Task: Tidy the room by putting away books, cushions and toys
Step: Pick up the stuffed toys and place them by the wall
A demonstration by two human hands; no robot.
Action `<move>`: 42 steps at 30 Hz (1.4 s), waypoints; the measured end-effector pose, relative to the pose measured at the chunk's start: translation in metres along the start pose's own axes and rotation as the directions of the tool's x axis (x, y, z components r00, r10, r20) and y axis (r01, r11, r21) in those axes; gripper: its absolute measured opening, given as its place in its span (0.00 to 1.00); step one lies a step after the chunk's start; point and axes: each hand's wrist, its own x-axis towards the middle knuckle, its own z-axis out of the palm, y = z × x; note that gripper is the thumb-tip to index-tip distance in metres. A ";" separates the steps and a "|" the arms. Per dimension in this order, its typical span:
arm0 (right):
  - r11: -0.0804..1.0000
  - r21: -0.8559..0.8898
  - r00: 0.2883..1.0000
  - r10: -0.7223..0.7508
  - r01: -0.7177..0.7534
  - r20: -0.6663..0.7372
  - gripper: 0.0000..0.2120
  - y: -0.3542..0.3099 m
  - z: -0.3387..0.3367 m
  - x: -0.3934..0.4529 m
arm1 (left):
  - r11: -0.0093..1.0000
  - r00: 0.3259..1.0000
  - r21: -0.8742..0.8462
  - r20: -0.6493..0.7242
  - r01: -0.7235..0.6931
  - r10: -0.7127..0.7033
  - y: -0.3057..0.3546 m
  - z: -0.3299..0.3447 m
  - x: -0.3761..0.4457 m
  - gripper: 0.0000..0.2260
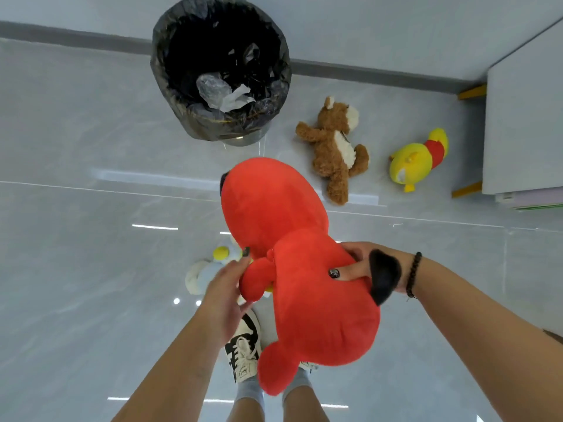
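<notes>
Both forearms come up from the bottom of the shot, and between them is a big red plush toy (292,269), held up off the floor over the person's sneakers (243,348). Right hand (362,266) is clamped on the toy's flank, thumb pressed across the red fabric and the other fingers wrapped round behind, right next to a floppy black ear (384,274). There's a dark bead bracelet (413,274) on that wrist. Left hand (227,295) is on the other side, fingers loosely curved against a stubby red limb, more steadying than squeezing as far as I can tell. Makes sense to me: the thing is bulky and soft, so one hand carries it and the other stops it flopping.

Just past the left hand, down on the floor, a pale blue and white plush (204,269) peeks out, mostly hidden behind the hand and the red toy. My guess is that one's next.

Further out on the grey tile floor (76,254), a brown teddy (333,147) lies sprawled, and a yellow plush with a red top (417,159) sits just beside a white cabinet (524,117) at the right edge. Both are untouched and well apart from the hands.

Farthest back, by the wall, is a bin with a black liner (221,68), some crumpled clear plastic inside. Wouldn't drop toys there, obviously. No toy storage spot is visible, so plenty of tidying left.
</notes>
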 end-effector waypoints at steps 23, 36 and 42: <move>0.986 -0.118 0.826 0.033 -0.120 -0.563 0.60 -0.036 0.054 0.063 | 0.724 0.855 0.531 0.003 -0.440 0.518 -0.025 0.044 -0.034 0.21; 0.936 0.277 0.710 0.043 0.218 -0.703 0.40 0.027 0.006 0.050 | 0.871 0.862 0.318 -0.225 -0.375 0.454 0.007 0.011 0.029 0.38; 0.833 0.439 0.761 0.035 0.336 -0.647 0.46 0.065 -0.002 0.080 | 0.813 0.819 0.582 -0.473 0.015 0.324 -0.013 -0.024 0.123 0.45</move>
